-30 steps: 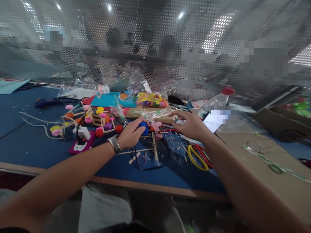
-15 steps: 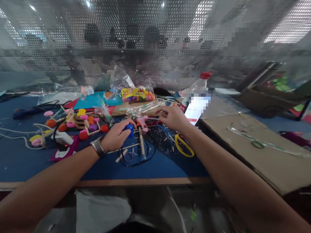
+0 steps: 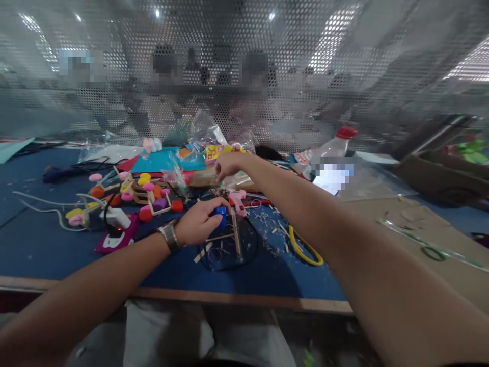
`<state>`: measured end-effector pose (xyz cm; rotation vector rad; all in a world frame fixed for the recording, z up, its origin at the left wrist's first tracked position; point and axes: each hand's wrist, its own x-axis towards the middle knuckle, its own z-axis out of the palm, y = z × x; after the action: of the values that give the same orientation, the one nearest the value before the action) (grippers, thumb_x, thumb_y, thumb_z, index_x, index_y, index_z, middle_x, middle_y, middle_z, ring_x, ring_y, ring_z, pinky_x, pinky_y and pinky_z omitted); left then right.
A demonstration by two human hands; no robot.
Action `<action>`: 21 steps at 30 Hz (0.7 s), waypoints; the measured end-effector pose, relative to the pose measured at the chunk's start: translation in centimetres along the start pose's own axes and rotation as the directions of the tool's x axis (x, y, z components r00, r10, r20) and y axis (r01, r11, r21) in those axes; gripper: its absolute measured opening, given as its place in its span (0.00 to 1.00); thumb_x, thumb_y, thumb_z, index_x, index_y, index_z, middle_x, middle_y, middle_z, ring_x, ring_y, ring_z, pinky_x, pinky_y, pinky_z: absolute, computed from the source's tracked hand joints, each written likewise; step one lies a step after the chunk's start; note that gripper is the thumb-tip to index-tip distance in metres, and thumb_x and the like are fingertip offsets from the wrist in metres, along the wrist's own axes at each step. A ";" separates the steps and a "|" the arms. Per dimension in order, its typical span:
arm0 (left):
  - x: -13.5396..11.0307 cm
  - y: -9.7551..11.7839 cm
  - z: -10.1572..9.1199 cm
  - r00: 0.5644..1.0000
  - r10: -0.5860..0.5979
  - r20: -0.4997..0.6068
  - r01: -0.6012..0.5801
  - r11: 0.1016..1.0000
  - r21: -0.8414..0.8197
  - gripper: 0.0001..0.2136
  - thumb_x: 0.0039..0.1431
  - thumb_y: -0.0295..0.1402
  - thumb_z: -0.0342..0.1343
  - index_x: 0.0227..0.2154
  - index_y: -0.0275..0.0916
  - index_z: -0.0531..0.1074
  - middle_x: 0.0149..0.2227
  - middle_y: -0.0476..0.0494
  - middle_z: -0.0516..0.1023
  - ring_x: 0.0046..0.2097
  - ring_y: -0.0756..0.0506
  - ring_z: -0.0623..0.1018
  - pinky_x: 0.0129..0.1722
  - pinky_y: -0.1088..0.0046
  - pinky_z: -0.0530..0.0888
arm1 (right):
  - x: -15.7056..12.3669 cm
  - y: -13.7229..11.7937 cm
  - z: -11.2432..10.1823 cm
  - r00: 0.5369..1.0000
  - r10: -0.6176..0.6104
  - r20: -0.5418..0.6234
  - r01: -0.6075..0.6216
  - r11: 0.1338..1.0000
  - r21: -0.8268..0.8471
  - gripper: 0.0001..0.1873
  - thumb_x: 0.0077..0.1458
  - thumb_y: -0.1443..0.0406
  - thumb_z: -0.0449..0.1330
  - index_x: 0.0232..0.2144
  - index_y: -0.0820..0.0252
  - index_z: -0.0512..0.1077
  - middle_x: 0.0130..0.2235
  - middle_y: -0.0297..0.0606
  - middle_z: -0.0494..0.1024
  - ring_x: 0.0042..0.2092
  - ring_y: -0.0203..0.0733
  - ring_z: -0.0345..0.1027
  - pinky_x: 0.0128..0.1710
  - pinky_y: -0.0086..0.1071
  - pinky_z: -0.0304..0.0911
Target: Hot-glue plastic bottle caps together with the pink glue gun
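Observation:
My left hand (image 3: 200, 221), with a metal-banded watch (image 3: 170, 236) on its wrist, is closed around a small blue piece (image 3: 218, 216) just above the table. Right beside it lies a pink glue gun (image 3: 238, 202). My right hand (image 3: 230, 166) is stretched across the table, fingers bent down and drawn together near clear plastic packaging (image 3: 244, 181); whether anything is between them is hidden. Left of my hands stands a model of wooden sticks (image 3: 132, 192) with several coloured round pieces. A wooden stick (image 3: 236, 237) lies below the glue gun.
A purple power strip (image 3: 132, 232) with a white plug (image 3: 117, 217) sits at left. Yellow-handled scissors (image 3: 305, 250), a phone (image 3: 329, 181) and a red-capped bottle (image 3: 340, 145) are to the right. Cardboard (image 3: 431, 224) covers the right side. A perforated screen (image 3: 214, 102) rises behind.
My right hand has moved left and farther away, from beside the phone to the packaging beyond the glue gun. My left hand still holds the blue piece. The whole view has shifted slightly.

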<state>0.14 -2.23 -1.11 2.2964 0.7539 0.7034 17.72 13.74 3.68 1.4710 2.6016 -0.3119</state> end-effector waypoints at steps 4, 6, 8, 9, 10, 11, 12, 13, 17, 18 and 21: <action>-0.1 0.1 0.1 1.000 0.000 0.012 0.000 1.000 -0.017 0.14 0.55 0.30 0.46 0.41 0.37 0.73 0.40 0.46 0.79 0.39 0.46 0.75 0.45 0.69 0.70 | 0.5 0.7 -1.5 0.980 0.047 -0.196 -0.047 0.999 0.005 0.13 0.53 0.60 0.70 0.37 0.64 0.82 0.38 0.44 0.84 0.41 0.46 0.75 0.40 0.35 0.63; -0.2 0.1 0.3 0.999 0.002 0.033 -0.002 1.000 -0.008 0.14 0.55 0.31 0.46 0.42 0.38 0.73 0.40 0.45 0.79 0.40 0.45 0.76 0.45 0.69 0.71 | 0.5 0.8 -2.2 0.916 0.091 -0.390 -0.040 0.990 0.135 0.13 0.56 0.60 0.67 0.38 0.66 0.81 0.39 0.45 0.83 0.40 0.44 0.74 0.40 0.33 0.63; -0.3 0.1 0.4 0.998 0.008 0.063 -0.007 1.000 -0.013 0.14 0.56 0.32 0.46 0.42 0.37 0.72 0.39 0.45 0.79 0.40 0.44 0.76 0.45 0.68 0.71 | 0.9 0.0 -2.5 0.863 0.128 -0.488 0.039 0.948 0.317 0.14 0.58 0.60 0.65 0.42 0.66 0.80 0.40 0.43 0.83 0.40 0.41 0.73 0.38 0.32 0.64; -0.3 0.1 0.4 0.996 0.017 0.083 -0.015 1.000 -0.024 0.14 0.56 0.32 0.46 0.42 0.37 0.72 0.40 0.44 0.79 0.41 0.44 0.77 0.46 0.67 0.71 | 1.2 -0.8 -2.5 0.867 0.122 -0.483 0.089 0.916 0.391 0.16 0.59 0.60 0.65 0.45 0.64 0.79 0.41 0.42 0.83 0.39 0.41 0.73 0.38 0.31 0.64; -0.4 0.1 0.4 0.994 0.032 0.103 -0.028 0.999 -0.039 0.14 0.56 0.33 0.46 0.42 0.37 0.72 0.41 0.43 0.79 0.42 0.44 0.77 0.46 0.67 0.71 | 1.6 -1.8 -2.3 0.888 0.112 -0.447 0.114 0.886 0.449 0.17 0.58 0.61 0.66 0.48 0.63 0.78 0.41 0.41 0.83 0.39 0.40 0.73 0.37 0.31 0.65; -0.4 0.1 0.4 0.991 0.049 0.121 -0.043 0.998 -0.055 0.14 0.57 0.33 0.46 0.42 0.37 0.72 0.41 0.42 0.79 0.42 0.43 0.77 0.47 0.67 0.71 | 2.1 -3.0 -2.1 0.917 0.096 -0.386 0.109 0.873 0.476 0.17 0.56 0.61 0.68 0.47 0.61 0.79 0.41 0.40 0.83 0.38 0.40 0.73 0.37 0.31 0.66; -0.4 0.2 0.5 0.989 0.065 0.136 -0.055 0.996 -0.072 0.14 0.57 0.33 0.47 0.42 0.37 0.72 0.42 0.42 0.79 0.43 0.43 0.77 0.47 0.67 0.71 | 2.6 -4.3 -1.8 0.944 0.070 -0.323 0.096 0.877 0.470 0.17 0.54 0.61 0.69 0.45 0.61 0.79 0.40 0.40 0.83 0.38 0.40 0.73 0.36 0.31 0.68; -0.5 0.2 0.5 0.986 0.077 0.151 -0.064 0.994 -0.089 0.14 0.56 0.32 0.47 0.42 0.37 0.72 0.42 0.41 0.79 0.43 0.43 0.77 0.47 0.67 0.72 | 3.1 -5.6 -1.5 0.965 0.076 -0.252 0.047 0.893 0.447 0.17 0.52 0.60 0.71 0.44 0.61 0.80 0.40 0.41 0.83 0.37 0.41 0.73 0.36 0.32 0.69; -0.5 0.2 0.4 0.977 0.090 0.194 -0.070 0.991 -0.110 0.14 0.52 0.29 0.48 0.40 0.37 0.72 0.39 0.43 0.79 0.39 0.45 0.76 0.43 0.70 0.71 | 5.2 -9.8 -0.3 0.992 0.095 -0.082 -0.067 0.954 0.292 0.25 0.41 0.57 0.77 0.39 0.65 0.80 0.36 0.44 0.82 0.37 0.47 0.74 0.35 0.37 0.73; -0.6 0.2 0.4 0.976 0.094 0.197 -0.075 0.992 -0.102 0.14 0.51 0.29 0.48 0.40 0.36 0.72 0.37 0.44 0.78 0.37 0.46 0.75 0.41 0.71 0.71 | 5.5 -10.5 0.0 0.993 0.097 -0.066 -0.075 0.958 0.276 0.24 0.39 0.57 0.78 0.37 0.65 0.80 0.34 0.44 0.82 0.37 0.48 0.75 0.36 0.38 0.73; -0.6 0.1 0.5 0.976 0.090 0.200 -0.074 0.994 -0.085 0.14 0.53 0.30 0.48 0.40 0.36 0.73 0.34 0.46 0.77 0.33 0.47 0.73 0.38 0.73 0.69 | 6.1 -11.7 0.5 0.995 0.094 -0.037 -0.082 0.962 0.259 0.15 0.41 0.63 0.76 0.30 0.66 0.80 0.29 0.41 0.79 0.36 0.47 0.74 0.36 0.37 0.72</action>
<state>0.10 -2.88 -1.51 2.2965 0.5310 0.5138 4.56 12.80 3.20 1.6888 2.6019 -0.6318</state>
